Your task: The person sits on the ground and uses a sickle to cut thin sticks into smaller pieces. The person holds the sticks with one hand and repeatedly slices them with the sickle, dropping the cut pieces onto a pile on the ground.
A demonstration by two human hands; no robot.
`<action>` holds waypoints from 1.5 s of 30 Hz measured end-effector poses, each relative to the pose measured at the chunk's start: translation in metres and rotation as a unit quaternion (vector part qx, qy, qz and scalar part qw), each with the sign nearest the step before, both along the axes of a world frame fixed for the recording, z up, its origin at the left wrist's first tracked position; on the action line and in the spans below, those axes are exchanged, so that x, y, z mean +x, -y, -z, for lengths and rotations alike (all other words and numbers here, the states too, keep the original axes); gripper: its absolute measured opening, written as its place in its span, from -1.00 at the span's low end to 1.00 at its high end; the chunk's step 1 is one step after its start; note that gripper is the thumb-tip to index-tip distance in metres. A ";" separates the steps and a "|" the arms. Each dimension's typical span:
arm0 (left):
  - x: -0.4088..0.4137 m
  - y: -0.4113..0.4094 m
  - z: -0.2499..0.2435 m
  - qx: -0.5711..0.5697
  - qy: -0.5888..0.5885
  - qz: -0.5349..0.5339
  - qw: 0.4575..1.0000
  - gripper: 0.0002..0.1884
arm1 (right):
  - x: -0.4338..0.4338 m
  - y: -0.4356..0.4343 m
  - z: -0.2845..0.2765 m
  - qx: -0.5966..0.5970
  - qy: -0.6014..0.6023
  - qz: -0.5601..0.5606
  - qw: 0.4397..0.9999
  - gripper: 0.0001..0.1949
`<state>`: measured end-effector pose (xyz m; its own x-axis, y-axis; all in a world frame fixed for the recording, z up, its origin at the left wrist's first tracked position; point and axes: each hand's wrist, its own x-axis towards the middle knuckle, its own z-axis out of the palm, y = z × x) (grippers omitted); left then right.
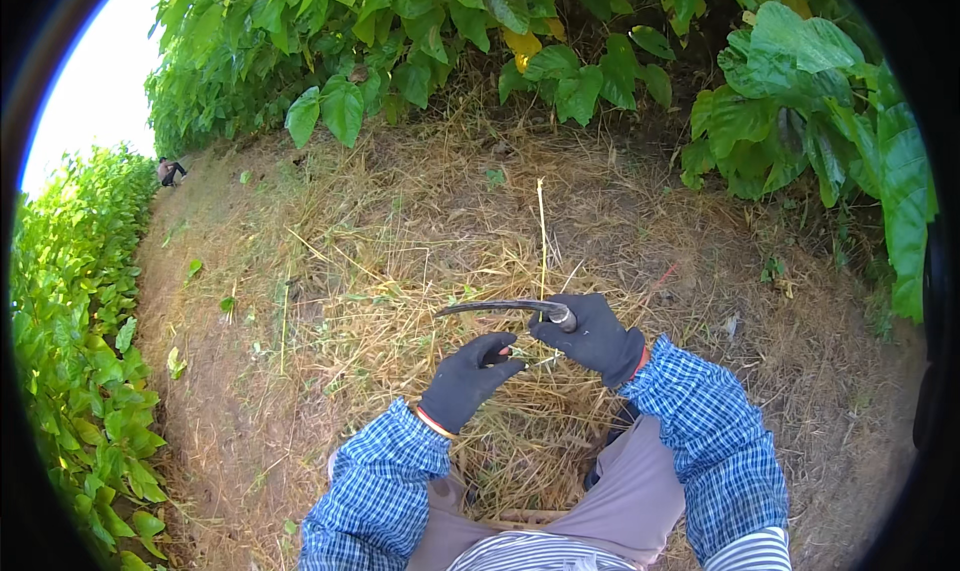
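Note:
My right hand [592, 336], in a dark work glove, grips the handle of a sickle [495, 305]. Its curved metal blade points left, above my left hand. A pale upright stalk [542, 233] rises just behind the gloved fingers of that right hand. My left hand [472, 376], gloved too, is held half curled with thumb and fingers apart, and a bare fingertip shows through the glove. I see nothing held in it. Dry cut grass [517, 451] lies under both hands and between my legs.
Large-leaved green plants [420, 31] line the far side, with broad leaves [795, 98] hanging at the right. Another leafy row [75, 346] runs along the left. Straw-strewn soil [202, 391] lies between. A person [169, 172] sits far off at the upper left.

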<state>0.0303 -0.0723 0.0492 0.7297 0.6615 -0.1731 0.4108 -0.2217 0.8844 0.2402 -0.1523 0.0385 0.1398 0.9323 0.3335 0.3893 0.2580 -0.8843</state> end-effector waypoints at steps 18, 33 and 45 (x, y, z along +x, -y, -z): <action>0.021 -0.030 0.007 -0.221 0.177 -0.090 0.955 -0.67 | -0.006 -0.021 -0.004 -0.090 -0.039 0.057 0.994 -0.83; 0.002 -0.058 0.034 0.263 0.122 -0.059 0.955 -0.83 | 0.005 -0.034 0.010 -0.048 0.047 0.148 0.987 -0.86; 0.012 -0.047 0.014 -0.074 0.132 -0.109 0.982 -0.77 | -0.008 -0.044 0.019 -0.021 0.070 0.115 0.991 -0.84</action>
